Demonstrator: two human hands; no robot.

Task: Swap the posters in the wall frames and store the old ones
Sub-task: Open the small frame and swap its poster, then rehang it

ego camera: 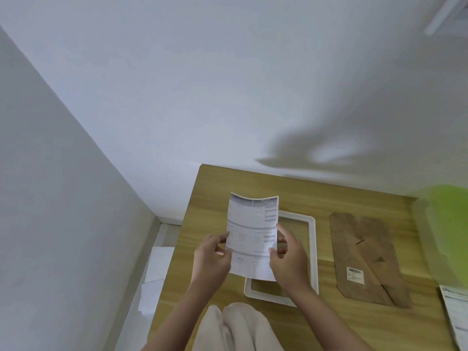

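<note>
A printed paper poster [252, 231] with grey bands is held upright above the wooden table [316, 196]. My left hand [211, 259] pinches its left edge and my right hand [288, 259] pinches its right edge. Beneath the poster a white picture frame [312, 249] lies flat on the table, empty in the middle. To its right lies the brown backing board [367, 259] with a white barcode label. Another printed sheet [455, 315] shows at the table's right edge.
The table stands in a corner of white walls. White sheets [157, 269] lie on the floor to the left of the table. A blurred green object [448, 229] sits at the far right. Pale cloth [235, 328] shows at the bottom middle.
</note>
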